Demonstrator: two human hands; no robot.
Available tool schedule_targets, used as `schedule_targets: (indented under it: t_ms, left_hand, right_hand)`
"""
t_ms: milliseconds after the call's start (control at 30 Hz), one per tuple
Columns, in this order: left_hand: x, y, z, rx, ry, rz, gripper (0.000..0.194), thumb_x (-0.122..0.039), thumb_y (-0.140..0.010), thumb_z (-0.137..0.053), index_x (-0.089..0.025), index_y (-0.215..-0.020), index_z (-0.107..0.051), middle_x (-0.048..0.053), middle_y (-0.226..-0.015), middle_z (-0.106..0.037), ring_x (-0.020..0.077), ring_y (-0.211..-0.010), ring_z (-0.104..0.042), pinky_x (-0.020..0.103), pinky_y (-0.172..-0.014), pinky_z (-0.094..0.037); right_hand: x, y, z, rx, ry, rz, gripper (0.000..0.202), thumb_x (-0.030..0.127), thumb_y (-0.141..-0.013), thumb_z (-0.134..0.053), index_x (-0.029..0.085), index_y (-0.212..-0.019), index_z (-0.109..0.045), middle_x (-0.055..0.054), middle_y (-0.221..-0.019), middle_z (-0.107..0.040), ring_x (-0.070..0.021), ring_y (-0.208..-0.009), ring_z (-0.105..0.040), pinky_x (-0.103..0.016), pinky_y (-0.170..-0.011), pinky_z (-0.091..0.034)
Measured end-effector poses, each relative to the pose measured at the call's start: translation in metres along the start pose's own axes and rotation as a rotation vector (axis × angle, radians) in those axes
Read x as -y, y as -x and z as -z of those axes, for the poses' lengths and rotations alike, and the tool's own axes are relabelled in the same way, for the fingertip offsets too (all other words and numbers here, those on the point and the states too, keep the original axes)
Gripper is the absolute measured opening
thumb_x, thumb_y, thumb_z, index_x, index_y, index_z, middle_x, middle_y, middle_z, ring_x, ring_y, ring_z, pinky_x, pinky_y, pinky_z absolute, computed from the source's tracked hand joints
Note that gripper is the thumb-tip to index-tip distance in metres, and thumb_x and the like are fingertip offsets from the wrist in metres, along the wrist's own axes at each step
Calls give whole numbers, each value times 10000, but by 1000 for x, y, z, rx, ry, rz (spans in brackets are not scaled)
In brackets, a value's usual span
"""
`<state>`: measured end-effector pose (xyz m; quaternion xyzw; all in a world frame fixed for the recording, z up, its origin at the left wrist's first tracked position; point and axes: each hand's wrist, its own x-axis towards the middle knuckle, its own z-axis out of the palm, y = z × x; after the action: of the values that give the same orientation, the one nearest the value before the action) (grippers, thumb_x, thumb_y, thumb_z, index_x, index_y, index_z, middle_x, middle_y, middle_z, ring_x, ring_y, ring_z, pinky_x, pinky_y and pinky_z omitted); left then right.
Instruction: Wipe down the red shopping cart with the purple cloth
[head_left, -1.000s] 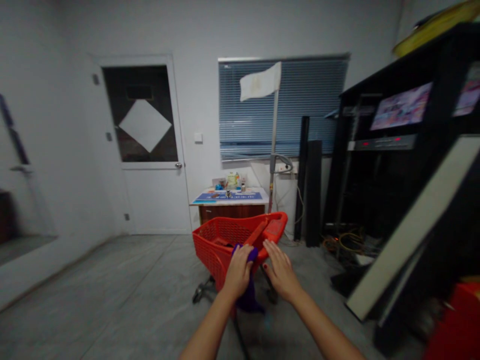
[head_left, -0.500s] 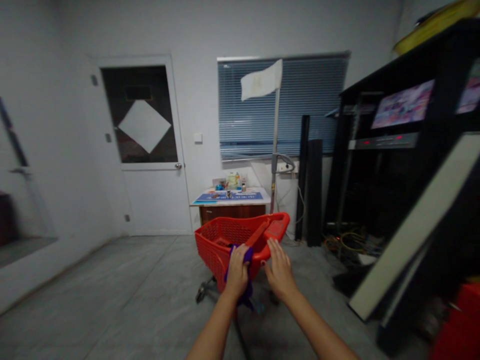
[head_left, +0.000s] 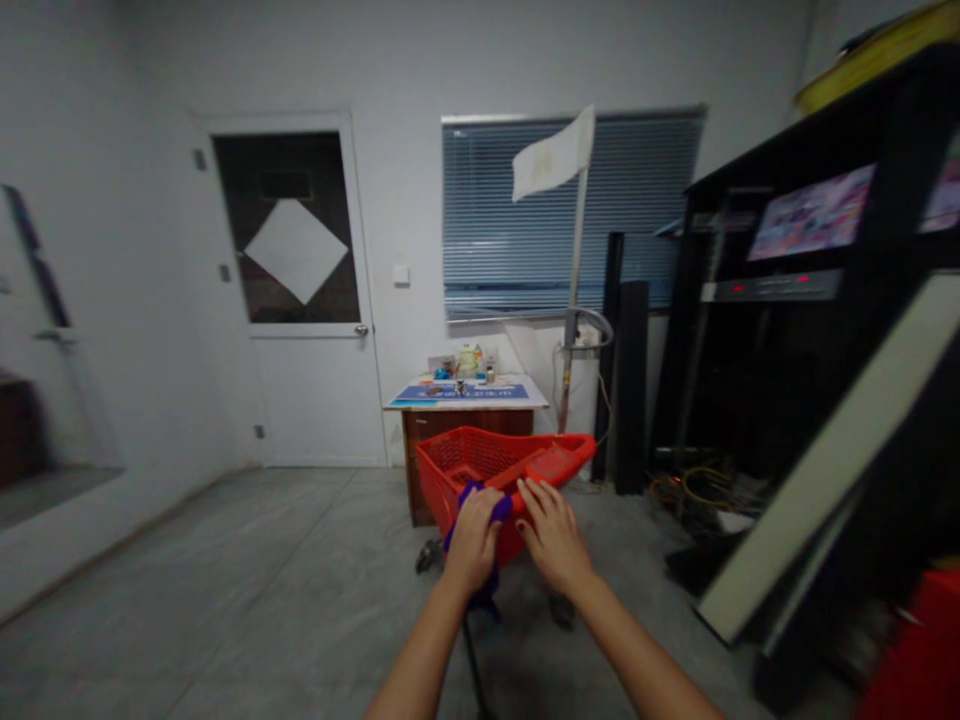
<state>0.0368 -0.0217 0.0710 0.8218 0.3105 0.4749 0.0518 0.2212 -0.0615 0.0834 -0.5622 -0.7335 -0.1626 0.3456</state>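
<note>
A small red plastic shopping cart stands in front of me, with a pole and white flag rising at its far right side. My left hand is closed around a purple cloth at the near left part of the cart's handle. Part of the cloth hangs below the hand. Just to the right, my right hand lies over the red handle, fingers on top and thumb on the near side. Its palm side is hidden.
Behind the cart stands a small desk with a printed sheet and several small items. A white door is at the left. On the right are a black rack with screens, leaning boards and loose cables on the floor.
The cart has shifted to the right and turned slightly, its flag pole leaning further right. My right hand now sits further along the handle, nearer my left hand, which still holds the cloth.
</note>
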Motion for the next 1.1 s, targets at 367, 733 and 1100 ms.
schedule_targets:
  t_ms: [367,733,1100]
  left_hand:
    - [13,3,-3,-197,-135,129,370,-289,-970,-352,-181,-1252,-568,117,-1292,-611,255,-1258,-517,538,-1110,-348]
    - [7,8,2,-245,-245,55,392,-214,-969,-338,-170,-1325,-495,119,-1318,-593,239,-1278,-499,537,-1110,-342]
    - [12,9,7,-239,-292,118,384,-222,-987,-309,-165,-1331,-471,118,-1304,-603,227,-1248,-528,556,-1118,-330]
  right_hand:
    - [1,-1,-11,-37,3,-63,525,461,-971,-381,333,-1475,-309,-50,-1547,-309,-252,-1423,-253,-510,-1078,-341]
    - [14,3,-7,-19,51,-70,571,447,-956,-423,323,-1491,-271,-48,-1560,-279,-256,-1418,-251,-481,-1090,-327]
    - [15,7,-6,-42,77,-72,583,476,-949,-419,300,-1490,-288,-54,-1556,-284,-274,-1411,-252,-485,-1080,-333]
